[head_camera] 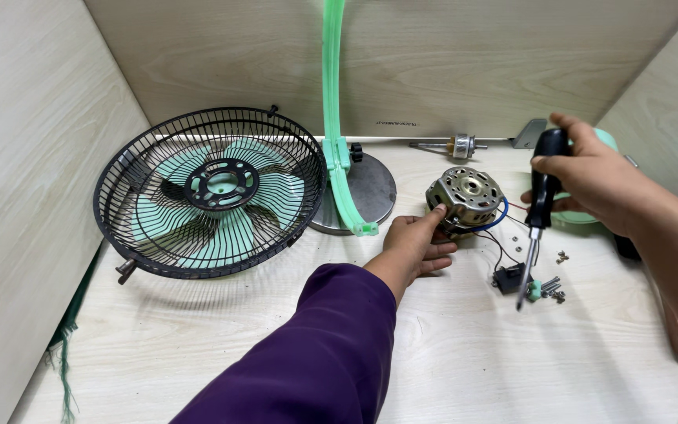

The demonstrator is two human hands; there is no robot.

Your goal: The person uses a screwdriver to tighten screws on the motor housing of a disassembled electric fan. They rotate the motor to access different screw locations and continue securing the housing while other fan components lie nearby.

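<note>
A metal fan motor with red, blue and black wires lies on the pale wooden table. My left hand, in a purple sleeve, touches the motor's left side with thumb and fingers. My right hand grips the black handle of a screwdriver, held upright, tip pointing down just right of the motor. Below the tip lie a small black part and several loose screws.
A black wire fan guard with mint-green blades lies at left. A green stand on a round metal base rises at centre back. A shaft piece lies by the back wall. A mint-green housing sits behind my right hand.
</note>
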